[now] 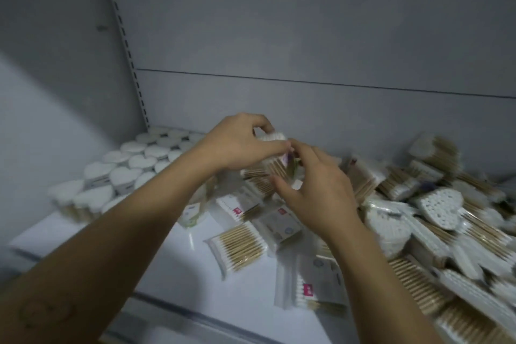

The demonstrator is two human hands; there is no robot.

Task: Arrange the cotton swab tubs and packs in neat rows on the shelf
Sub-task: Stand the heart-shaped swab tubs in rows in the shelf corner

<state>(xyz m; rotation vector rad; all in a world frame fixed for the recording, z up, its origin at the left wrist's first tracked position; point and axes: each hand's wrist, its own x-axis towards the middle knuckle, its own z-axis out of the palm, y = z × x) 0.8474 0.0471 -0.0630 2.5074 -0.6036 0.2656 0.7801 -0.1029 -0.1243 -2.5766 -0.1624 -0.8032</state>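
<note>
Both hands meet above the middle of the shelf on one cotton swab pack (275,166), held clear of the heap below. The left hand (240,145) curls its fingers over the pack's white-tipped top end, thumb stretched along the front. The right hand (315,190) pinches the pack's right edge with bent fingers, its thumb under the lower end. The pack shows wooden sticks through clear wrap and a purple mark too blurred to read.

Below the hands, loose flat packs (237,243) lie scattered at odd angles on the white shelf board (167,274). Two of them carry a small red label (308,289); its writing cannot be read. To the right the packs rise into a disordered heap (418,181), with a heart-shaped tub (438,207) tipped over on it, swab tips facing out. At the left rear, heart-shaped tubs with white lids (125,167) stand upright in close rows, touching one another.

The back panel (307,36) is plain grey with one horizontal seam. A slotted metal upright (125,45) runs down its left edge to the shelf's back corner, beside a grey side wall (42,64). The light is dim.
</note>
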